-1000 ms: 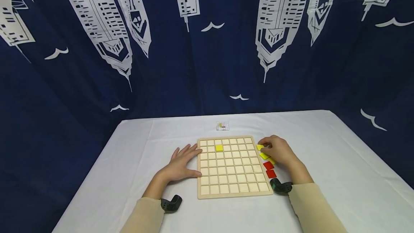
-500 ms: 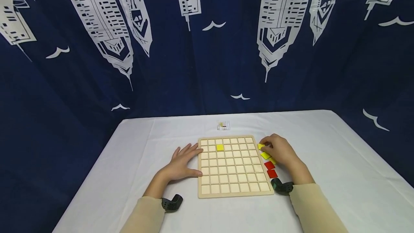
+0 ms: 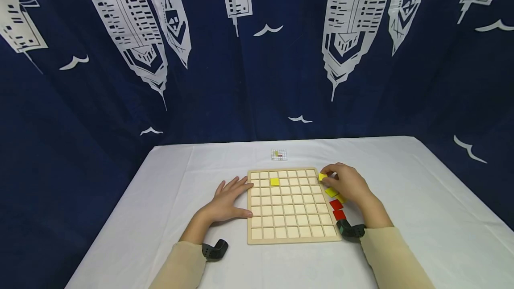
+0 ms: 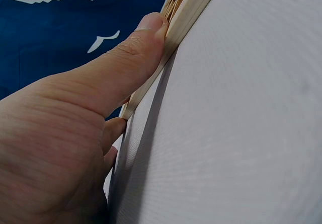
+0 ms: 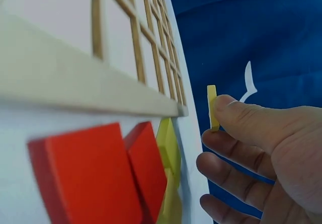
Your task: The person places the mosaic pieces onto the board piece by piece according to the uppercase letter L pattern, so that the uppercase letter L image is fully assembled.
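Your right hand (image 3: 346,184) pinches a yellow tile (image 3: 322,176) near the far right corner of the board (image 3: 295,240); your left hand (image 3: 222,204), fingers spread, touches the board's left edge. Tile likely light, stiff; grip opposite edges.

I stand in what looks like a small corner arranged for recording; whether it is home or laboratory, I cannot tell. Taking the wooden board (image 3: 293,200) as the clock's centre, a dark blue curtain (image 3: 257,88) printed with upside-down white towers (image 3: 355,17) hangs at twelve, behind a white-covered table (image 3: 192,191). Small black wrist cameras (image 3: 215,250) sit at eight and four.
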`<action>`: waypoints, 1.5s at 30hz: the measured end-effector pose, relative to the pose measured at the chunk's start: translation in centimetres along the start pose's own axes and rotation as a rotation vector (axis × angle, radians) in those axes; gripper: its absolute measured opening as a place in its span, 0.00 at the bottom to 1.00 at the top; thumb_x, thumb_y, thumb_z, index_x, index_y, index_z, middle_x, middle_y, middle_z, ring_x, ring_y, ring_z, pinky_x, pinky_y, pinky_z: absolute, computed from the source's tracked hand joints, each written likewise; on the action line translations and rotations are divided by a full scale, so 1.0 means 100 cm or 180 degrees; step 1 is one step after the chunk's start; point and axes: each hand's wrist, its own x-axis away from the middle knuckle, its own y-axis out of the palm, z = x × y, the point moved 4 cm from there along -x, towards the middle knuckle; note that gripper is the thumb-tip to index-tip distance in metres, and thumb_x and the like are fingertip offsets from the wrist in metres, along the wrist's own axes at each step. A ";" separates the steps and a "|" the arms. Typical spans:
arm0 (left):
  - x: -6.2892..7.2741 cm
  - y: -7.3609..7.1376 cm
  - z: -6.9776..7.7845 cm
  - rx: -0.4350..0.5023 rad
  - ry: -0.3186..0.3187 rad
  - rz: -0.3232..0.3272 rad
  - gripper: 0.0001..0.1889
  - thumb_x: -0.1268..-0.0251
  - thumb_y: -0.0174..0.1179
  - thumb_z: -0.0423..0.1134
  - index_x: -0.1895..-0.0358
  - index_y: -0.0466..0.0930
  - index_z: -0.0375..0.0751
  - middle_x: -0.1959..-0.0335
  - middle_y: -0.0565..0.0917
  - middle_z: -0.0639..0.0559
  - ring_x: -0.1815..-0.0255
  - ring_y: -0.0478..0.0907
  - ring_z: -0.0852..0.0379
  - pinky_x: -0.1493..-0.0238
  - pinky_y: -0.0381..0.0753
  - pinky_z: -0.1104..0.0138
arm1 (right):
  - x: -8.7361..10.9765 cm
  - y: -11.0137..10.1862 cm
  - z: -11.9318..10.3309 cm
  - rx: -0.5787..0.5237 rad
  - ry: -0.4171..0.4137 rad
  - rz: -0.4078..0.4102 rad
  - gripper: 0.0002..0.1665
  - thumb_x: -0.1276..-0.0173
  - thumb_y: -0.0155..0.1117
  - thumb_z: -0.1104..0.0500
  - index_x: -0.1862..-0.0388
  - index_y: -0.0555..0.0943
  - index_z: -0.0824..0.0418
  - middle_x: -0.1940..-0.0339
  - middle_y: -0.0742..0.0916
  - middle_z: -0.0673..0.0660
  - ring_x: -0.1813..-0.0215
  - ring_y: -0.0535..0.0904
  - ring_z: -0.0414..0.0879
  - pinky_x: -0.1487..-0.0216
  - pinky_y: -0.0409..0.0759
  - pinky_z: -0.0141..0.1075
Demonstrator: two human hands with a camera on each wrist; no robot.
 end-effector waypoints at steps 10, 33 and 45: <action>0.001 0.001 0.000 0.0014 -0.0027 -0.0015 0.48 0.50 0.73 0.60 0.24 0.62 0.56 0.17 0.53 0.50 0.15 0.41 0.44 0.19 0.29 0.40 | 0.000 0.000 -0.014 0.0015 -0.0048 0.0058 0.15 0.31 0.68 0.56 0.47 0.85 0.58 0.51 0.87 0.58 0.57 0.82 0.49 0.61 0.82 0.41; 0.001 -0.003 0.004 0.0018 0.0013 0.0006 0.47 0.50 0.73 0.59 0.24 0.63 0.54 0.17 0.54 0.49 0.15 0.42 0.43 0.19 0.29 0.40 | -0.002 0.037 -0.074 -0.0072 -0.0417 0.0021 0.12 0.35 0.72 0.55 0.53 0.87 0.53 0.57 0.87 0.49 0.63 0.78 0.41 0.64 0.78 0.36; 0.002 -0.004 0.005 -0.0006 -0.0028 0.0002 0.47 0.49 0.73 0.59 0.25 0.64 0.55 0.18 0.55 0.49 0.15 0.42 0.44 0.19 0.30 0.41 | -0.001 0.058 -0.093 -0.0217 -0.0459 0.0029 0.11 0.38 0.74 0.56 0.57 0.87 0.55 0.63 0.86 0.49 0.62 0.80 0.42 0.60 0.80 0.37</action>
